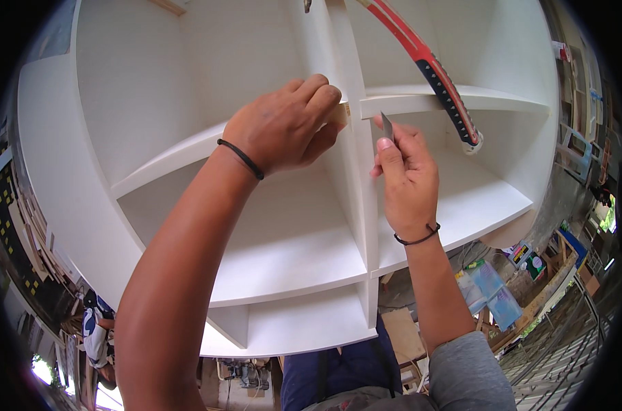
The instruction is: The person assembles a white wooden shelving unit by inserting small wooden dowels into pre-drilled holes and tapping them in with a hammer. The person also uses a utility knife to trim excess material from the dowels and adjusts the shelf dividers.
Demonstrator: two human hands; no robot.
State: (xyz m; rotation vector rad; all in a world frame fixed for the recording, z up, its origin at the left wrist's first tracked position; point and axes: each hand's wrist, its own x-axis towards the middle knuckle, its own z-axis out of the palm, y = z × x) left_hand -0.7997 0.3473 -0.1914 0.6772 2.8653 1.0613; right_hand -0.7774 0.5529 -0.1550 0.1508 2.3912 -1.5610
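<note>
A white cabinet (pixel 363 226) with several open compartments stands before me. My left hand (pixel 283 127) is closed around the right end of a white shelf-edge strip (pixel 163 161), close to the upright divider. Bare wood shows at that strip's end; the palm side of the hand is hidden. Right of the divider, my right hand (pixel 408 171) pinches a thin, pointed grey metal blade (pixel 387 126) between thumb and fingers, tip upward. A hammer (pixel 430 65) with a red and black handle slants across the right-hand shelf edge, its head out of view.
On the right, another white shelf-edge strip (pixel 489 101) meets the divider. Below right, a workshop floor holds a blue plastic package (pixel 502 308), a cardboard piece (pixel 402 334) and wood scraps. Stacked boards (pixel 33 233) lie at far left. Machinery (pixel 249 375) sits beneath the cabinet's lower edge.
</note>
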